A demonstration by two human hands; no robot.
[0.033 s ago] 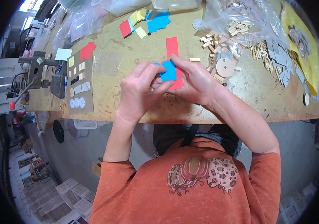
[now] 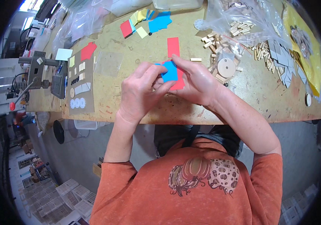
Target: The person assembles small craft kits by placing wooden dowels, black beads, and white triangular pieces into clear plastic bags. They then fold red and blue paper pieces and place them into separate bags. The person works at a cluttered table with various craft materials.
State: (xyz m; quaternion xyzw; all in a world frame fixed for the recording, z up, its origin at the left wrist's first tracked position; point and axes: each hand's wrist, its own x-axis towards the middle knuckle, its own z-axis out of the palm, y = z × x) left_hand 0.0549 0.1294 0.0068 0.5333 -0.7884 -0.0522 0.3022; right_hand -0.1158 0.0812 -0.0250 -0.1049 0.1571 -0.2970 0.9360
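Observation:
In front of my chest, over the near part of the table, both hands meet around small coloured card pieces. My left hand [image 2: 140,86] is closed, its thumb and fingers pinching a blue card piece [image 2: 170,73]. Under and beside the blue lies a red card piece [image 2: 179,83], gripped by my right hand [image 2: 198,79], whose fingers are partly hidden beneath. Just beyond my right thumb a red rectangle [image 2: 173,47] extends away from me; whether the thumb touches it I cannot tell.
Left, a brown board [image 2: 81,84] bears sorted small parts, near a lever press [image 2: 36,73]. Blue cards [image 2: 159,22] and yellow cards [image 2: 141,15] lie at the back. Wooden pieces [image 2: 215,43], a wooden disc [image 2: 226,67], grey cards [image 2: 280,60] and a yellow bag [image 2: 303,41] fill the right.

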